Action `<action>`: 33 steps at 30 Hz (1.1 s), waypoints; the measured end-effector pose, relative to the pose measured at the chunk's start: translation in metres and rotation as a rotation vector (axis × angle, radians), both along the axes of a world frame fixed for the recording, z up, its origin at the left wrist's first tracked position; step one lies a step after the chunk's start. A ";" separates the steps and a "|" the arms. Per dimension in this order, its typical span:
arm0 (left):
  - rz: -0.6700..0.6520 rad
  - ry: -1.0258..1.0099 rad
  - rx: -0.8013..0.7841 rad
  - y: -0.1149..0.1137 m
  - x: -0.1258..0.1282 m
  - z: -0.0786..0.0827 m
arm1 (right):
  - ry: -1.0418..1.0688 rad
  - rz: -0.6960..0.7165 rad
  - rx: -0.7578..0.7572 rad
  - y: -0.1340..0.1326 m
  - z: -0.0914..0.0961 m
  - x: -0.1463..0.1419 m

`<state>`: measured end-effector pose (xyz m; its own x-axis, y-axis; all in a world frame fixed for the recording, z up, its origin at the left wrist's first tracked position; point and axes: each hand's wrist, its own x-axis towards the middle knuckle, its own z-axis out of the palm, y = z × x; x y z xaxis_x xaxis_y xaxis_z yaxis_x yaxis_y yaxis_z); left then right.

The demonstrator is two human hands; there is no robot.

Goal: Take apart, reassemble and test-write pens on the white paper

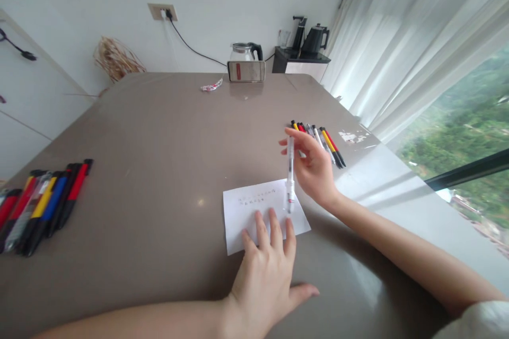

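My left hand [266, 270] lies with its fingers spread over the lower part of a small white sheet of paper [234, 217]. Two short rows of small handwriting show on the sheet above my fingertips. To the right, my right hand [314, 169] grips a clear-barrelled pen [291, 169] with a white lower end. The pen stands nearly upright over the paper's right side, its lower end pointing down; whether it touches the sheet I cannot tell. Just behind that hand lies a row of pens and markers [332, 143], partly hidden by the fingers.
At the table's left edge lies a group of black, red, yellow and blue markers [51, 196]. A phone [246, 71] is propped at the far edge before a glass kettle [241, 52]. Near it lies a small crumpled wrapper [211, 86]. A curtained window [449, 132] borders the right side.
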<state>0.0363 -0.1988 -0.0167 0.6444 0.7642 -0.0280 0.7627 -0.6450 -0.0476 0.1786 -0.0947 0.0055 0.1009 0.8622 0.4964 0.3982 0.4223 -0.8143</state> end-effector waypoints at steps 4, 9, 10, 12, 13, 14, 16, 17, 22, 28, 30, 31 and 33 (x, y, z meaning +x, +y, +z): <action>0.004 -0.006 0.011 -0.003 -0.001 -0.001 | 0.030 -0.004 0.119 -0.003 0.017 0.008; 0.037 0.013 0.029 -0.005 0.000 -0.001 | -0.070 0.004 0.151 -0.015 0.022 0.002; 0.043 0.017 0.033 -0.005 0.000 0.000 | -0.100 0.011 0.151 -0.018 0.022 0.000; 0.046 0.021 0.041 -0.006 0.001 0.001 | -0.139 0.036 0.137 -0.022 0.020 -0.004; 0.045 0.021 0.045 -0.006 0.001 0.001 | -0.145 0.052 0.128 -0.024 0.019 -0.005; 0.044 0.022 0.049 -0.006 0.001 0.002 | -0.144 0.069 0.121 -0.025 0.018 -0.006; 0.043 0.022 0.055 -0.007 0.001 0.002 | -0.131 0.095 0.107 -0.027 0.016 -0.007; 0.044 0.021 0.058 -0.007 0.001 0.002 | -0.121 0.101 0.101 -0.027 0.015 -0.006; 0.050 0.007 0.061 -0.008 0.000 0.002 | -0.033 0.098 0.082 -0.025 0.008 -0.006; 0.042 -0.001 0.084 -0.008 -0.001 -0.001 | -0.010 0.044 0.075 -0.026 0.004 0.000; 0.045 0.002 0.095 -0.009 -0.001 -0.001 | -0.036 -0.029 0.104 -0.026 0.005 0.009; 0.048 0.004 0.097 -0.009 -0.001 -0.001 | -0.061 -0.074 0.125 -0.026 0.005 0.016; 0.052 0.009 0.098 -0.009 -0.001 -0.001 | -0.093 -0.161 0.181 -0.023 0.003 0.032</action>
<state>0.0355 -0.2078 -0.0178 0.6040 0.7958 0.0424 0.7942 -0.5966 -0.1155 0.2107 -0.1179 0.0084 0.1764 0.7347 0.6550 0.5418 0.4831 -0.6878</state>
